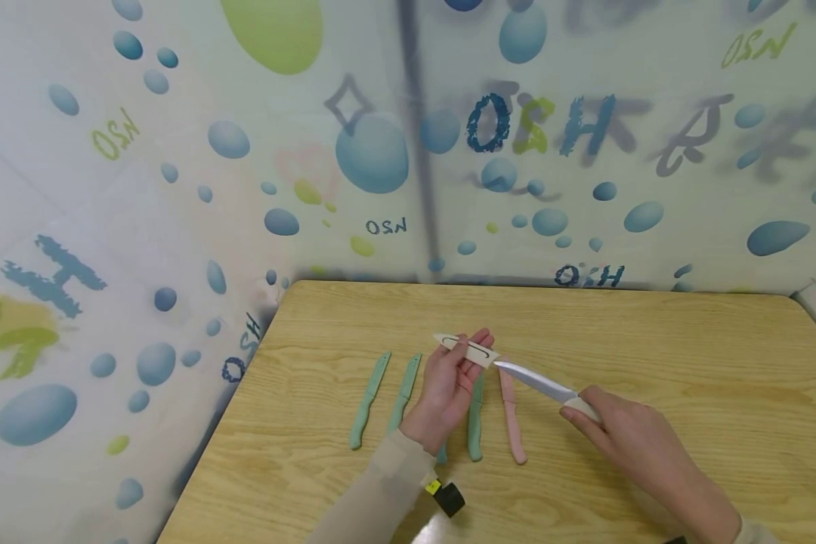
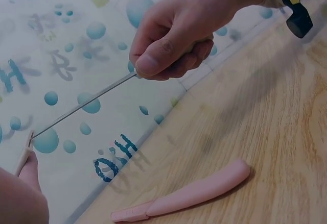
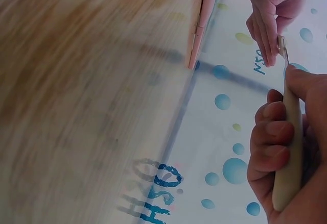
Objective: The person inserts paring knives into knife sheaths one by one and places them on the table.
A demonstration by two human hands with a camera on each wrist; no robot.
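Observation:
My left hand (image 1: pixel 446 387) pinches a cream knife sheath (image 1: pixel 479 354) between thumb and fingers, above the table. In my right hand (image 1: pixel 635 438) is a kitchen knife (image 1: pixel 539 382), its fingers curled round the cream handle (image 3: pixel 289 165). The bare blade points at the sheath's mouth, tip right at the opening; whether it is inside cannot be told. A sheathed pink knife (image 1: pixel 512 423) lies below, seen also in the left wrist view as a pink handle (image 2: pixel 204 188). Several sheathed green knives (image 1: pixel 370 400) lie beside it, some partly hidden by my left hand and arm.
The wooden table (image 1: pixel 258 453) meets a patterned wall covering (image 1: pixel 299 174) along its back edge, with more of it to the left. A black device with a yellow tag (image 1: pixel 449 499) is at my left wrist.

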